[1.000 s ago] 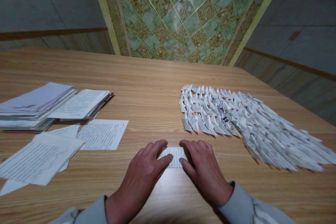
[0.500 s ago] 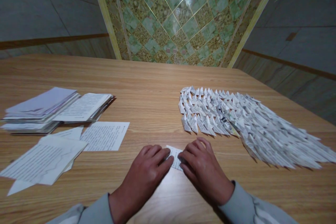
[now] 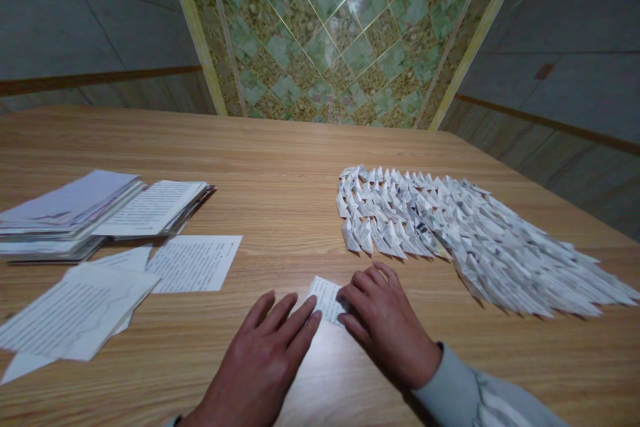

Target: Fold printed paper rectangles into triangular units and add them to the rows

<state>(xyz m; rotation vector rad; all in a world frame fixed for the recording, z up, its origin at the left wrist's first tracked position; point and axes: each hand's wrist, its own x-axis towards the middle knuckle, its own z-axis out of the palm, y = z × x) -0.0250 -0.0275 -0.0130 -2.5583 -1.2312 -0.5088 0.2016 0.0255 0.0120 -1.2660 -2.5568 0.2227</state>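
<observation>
A small folded strip of printed paper point(image 3: 324, 296) lies on the wooden table point(image 3: 290, 167) close to the near edge. My right hand point(image 3: 383, 320) rests on its right end with the fingers curled down onto it. My left hand point(image 3: 260, 357) lies flat on the table just left of the strip, fingers stretched out and fingertips almost touching the paper. Beyond my right hand, several small folded paper pieces point(image 3: 450, 233) are laid in overlapping rows.
A stack of printed sheets and booklets point(image 3: 95, 210) sits at the left. Loose printed pages point(image 3: 193, 263) and more loose sheets point(image 3: 70, 310) lie in front of it. A green tiled floor point(image 3: 330, 27) shows past the table's far edge.
My left hand has slid back off the paper strip and flattened on the table. The strip has turned slightly under my right hand.
</observation>
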